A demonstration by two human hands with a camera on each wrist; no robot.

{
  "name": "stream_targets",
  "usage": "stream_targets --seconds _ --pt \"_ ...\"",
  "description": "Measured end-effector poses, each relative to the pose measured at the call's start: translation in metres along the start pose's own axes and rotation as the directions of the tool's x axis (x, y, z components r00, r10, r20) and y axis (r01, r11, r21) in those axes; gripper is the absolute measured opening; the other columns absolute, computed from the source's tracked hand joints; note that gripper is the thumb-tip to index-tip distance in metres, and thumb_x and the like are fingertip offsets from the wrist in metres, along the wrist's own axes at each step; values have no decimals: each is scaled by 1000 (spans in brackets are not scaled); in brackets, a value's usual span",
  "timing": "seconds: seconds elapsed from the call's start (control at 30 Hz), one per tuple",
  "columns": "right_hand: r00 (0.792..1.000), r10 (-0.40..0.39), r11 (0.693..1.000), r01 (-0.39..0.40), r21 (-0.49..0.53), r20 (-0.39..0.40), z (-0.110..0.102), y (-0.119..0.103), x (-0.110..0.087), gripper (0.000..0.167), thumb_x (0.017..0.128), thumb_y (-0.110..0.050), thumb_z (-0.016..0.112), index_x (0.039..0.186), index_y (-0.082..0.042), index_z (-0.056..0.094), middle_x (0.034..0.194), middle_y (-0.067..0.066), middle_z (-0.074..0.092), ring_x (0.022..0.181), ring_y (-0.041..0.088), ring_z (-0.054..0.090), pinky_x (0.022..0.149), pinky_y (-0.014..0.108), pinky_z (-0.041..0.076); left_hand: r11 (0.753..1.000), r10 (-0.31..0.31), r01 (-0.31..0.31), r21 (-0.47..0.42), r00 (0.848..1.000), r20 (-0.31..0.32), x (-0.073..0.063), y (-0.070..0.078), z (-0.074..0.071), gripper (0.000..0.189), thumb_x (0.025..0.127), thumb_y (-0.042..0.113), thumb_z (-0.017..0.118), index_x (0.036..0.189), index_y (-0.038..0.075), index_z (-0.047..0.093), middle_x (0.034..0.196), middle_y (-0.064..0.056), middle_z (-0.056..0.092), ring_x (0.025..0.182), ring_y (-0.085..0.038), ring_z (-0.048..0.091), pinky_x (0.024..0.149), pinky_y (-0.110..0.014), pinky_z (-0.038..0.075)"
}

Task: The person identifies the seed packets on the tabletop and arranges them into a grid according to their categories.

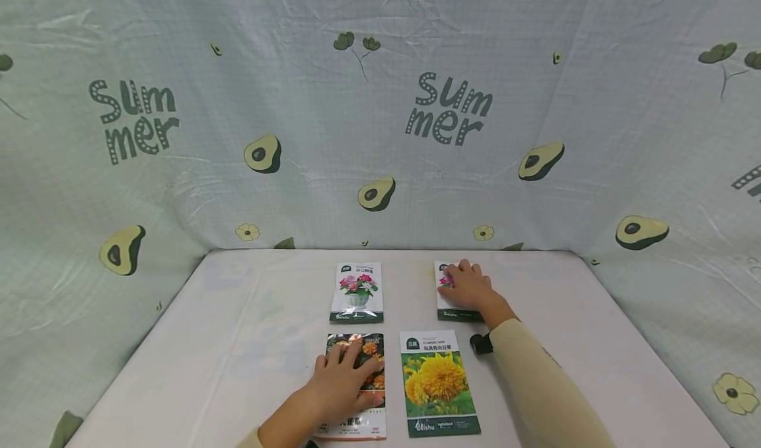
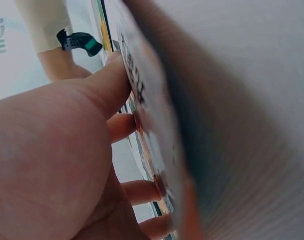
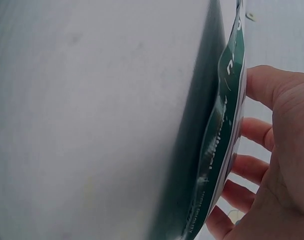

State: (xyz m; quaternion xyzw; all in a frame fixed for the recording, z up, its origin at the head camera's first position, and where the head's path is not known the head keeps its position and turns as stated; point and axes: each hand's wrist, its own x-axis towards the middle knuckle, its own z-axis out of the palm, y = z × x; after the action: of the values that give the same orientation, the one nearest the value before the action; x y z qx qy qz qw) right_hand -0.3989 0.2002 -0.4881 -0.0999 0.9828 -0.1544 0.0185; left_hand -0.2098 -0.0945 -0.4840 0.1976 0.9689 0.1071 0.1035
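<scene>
In the head view my left hand [image 1: 339, 392] rests palm down on a seed packet with orange flowers [image 1: 373, 383], its fingers spread over the front. In the left wrist view the thumb and fingertips [image 2: 121, 127] touch that packet's printed face. Farther back on the right, my right hand [image 1: 472, 289] lies on a white seed packet with pink flowers [image 1: 452, 314] and covers much of its picture. From the right wrist, the fingertips [image 3: 256, 131] touch the packet's front, while its green lower edge [image 3: 216, 145] stands slightly off the table.
A seed packet with a yellow sunflower [image 1: 440, 382] lies between the forearms. Behind the left hand is another white packet with potted flowers [image 1: 357, 293]. The white table [image 1: 238, 342] ends at a hanging cloth [image 1: 321, 137] printed with avocados.
</scene>
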Motion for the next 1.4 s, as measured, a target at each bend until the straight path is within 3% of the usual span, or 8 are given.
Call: stream_targets --seconds 1.4 --pt "1000 -7 1000 7 -12 23 8 -25 4 60 97 -46 64 146 -13 51 143 18 45 124 37 40 104 60 37 1000 18 -18 15 1000 -24 -1 -3 3 59 91 61 66 144 37 57 160 -18 38 136 -47 38 98 -69 36"
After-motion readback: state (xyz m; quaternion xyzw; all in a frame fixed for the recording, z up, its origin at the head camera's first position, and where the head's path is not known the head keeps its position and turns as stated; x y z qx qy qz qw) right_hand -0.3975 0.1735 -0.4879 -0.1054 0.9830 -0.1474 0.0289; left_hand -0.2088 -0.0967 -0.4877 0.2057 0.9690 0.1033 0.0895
